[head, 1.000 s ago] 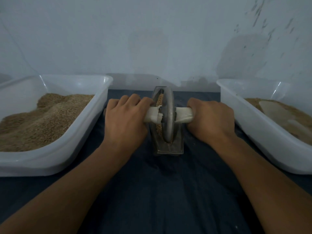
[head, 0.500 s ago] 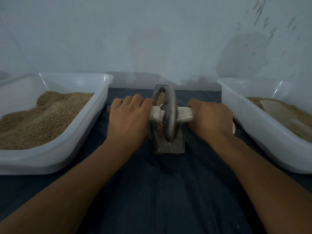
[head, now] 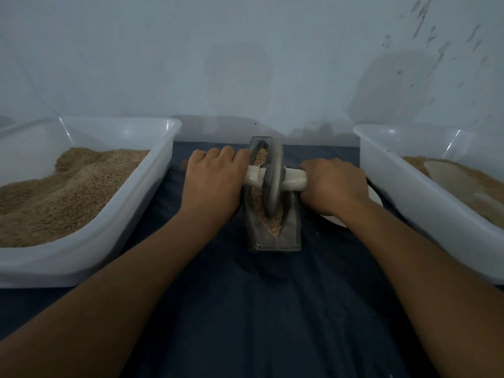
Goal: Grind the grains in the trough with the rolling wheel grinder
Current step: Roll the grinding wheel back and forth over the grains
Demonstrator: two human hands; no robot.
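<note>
Both hands, left (head: pixel 212 181) and right (head: pixel 334 184), gripped the wheel's (head: pixel 272 178) axle over the trough (head: pixel 289 230); dark cloth (head: pixel 259 309) below, pale wall (head: pixel 245 64) behind.

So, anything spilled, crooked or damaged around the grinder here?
Nothing stands out. The wheel sits upright in the trough, the grains stay inside it, and the left hand and right hand each grip a handle end. Both tubs hold their contents.

head cam | looks forward and down | close over trough (head: pixel 273 236) | faces wall (head: pixel 245 55)
</note>
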